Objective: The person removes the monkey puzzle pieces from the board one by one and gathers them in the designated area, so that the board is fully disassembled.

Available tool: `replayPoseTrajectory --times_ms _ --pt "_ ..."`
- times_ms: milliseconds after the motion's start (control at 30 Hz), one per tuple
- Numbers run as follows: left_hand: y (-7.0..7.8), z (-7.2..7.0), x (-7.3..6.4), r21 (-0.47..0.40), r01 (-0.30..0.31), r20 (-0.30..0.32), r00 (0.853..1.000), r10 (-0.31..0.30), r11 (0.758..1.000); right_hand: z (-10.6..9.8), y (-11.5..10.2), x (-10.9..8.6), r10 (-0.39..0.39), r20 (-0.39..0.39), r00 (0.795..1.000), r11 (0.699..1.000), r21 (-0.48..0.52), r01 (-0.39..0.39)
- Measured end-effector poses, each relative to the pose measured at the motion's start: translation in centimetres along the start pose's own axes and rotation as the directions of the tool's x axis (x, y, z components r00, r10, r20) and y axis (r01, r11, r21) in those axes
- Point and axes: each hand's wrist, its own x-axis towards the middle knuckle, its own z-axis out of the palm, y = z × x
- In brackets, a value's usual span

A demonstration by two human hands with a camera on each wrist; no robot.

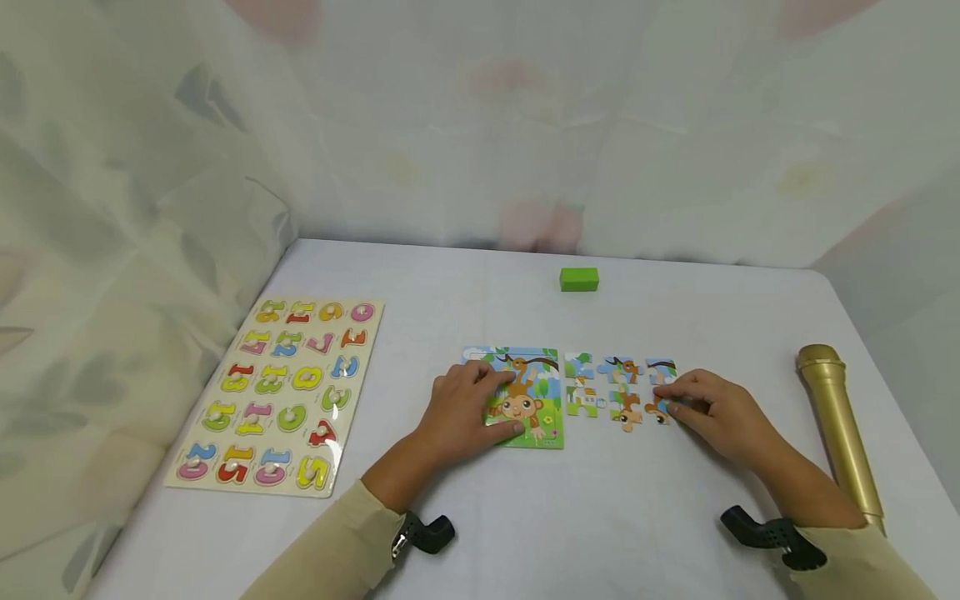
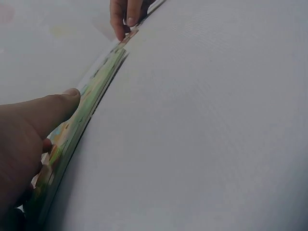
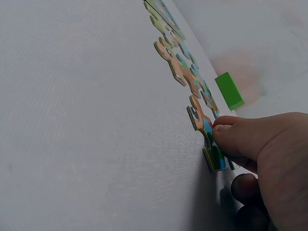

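My left hand (image 1: 459,417) rests on a monkey picture puzzle board (image 1: 552,433), with thumb and fingers spread over its left part. Seen from the left wrist, the thumb (image 2: 62,106) lies over the board's near edge. To the right of the board, several loose jigsaw pieces (image 1: 581,402) lie in two rows. My right hand (image 1: 723,417) is at the right end of these rows. Between its thumb and forefinger it pinches a jigsaw piece (image 3: 196,116) with part of a monkey's face; the fingertips hide some of that piece.
A number puzzle board (image 1: 341,429) lies at the left of the white table (image 1: 570,525). Behind the pieces stands a green block (image 1: 579,280). A gold microphone-shaped object (image 1: 843,433) lies by the right forearm. Patterned cloth (image 1: 465,125) hangs behind the table.
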Motion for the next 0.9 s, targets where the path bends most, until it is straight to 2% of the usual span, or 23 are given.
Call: replayPoseTrajectory --times_ms 300,600,733,900 --pt "-0.2 -1.2 -0.1 -0.075 -0.019 0.032 0.999 0.022 0.997 -0.6 -0.3 0.0 -0.027 -0.037 0.999 0.998 0.062 0.029" --pt "-0.1 -2.5 -0.8 -0.113 -0.048 0.009 0.999 0.05 0.992 -1.3 -1.4 0.8 0.047 0.016 0.999 0.993 0.106 -0.048" --pt "-0.6 -2.7 -1.2 -0.12 -0.037 -0.016 0.999 0.035 0.992 -1.1 -2.3 1.5 0.044 0.04 0.998 0.989 0.137 -0.049" --pt "-1.6 -3.0 -1.8 -0.137 0.007 -0.02 1.0 -0.01 0.991 -0.7 -3.5 2.6 0.06 0.091 0.994 0.982 0.172 -0.075"
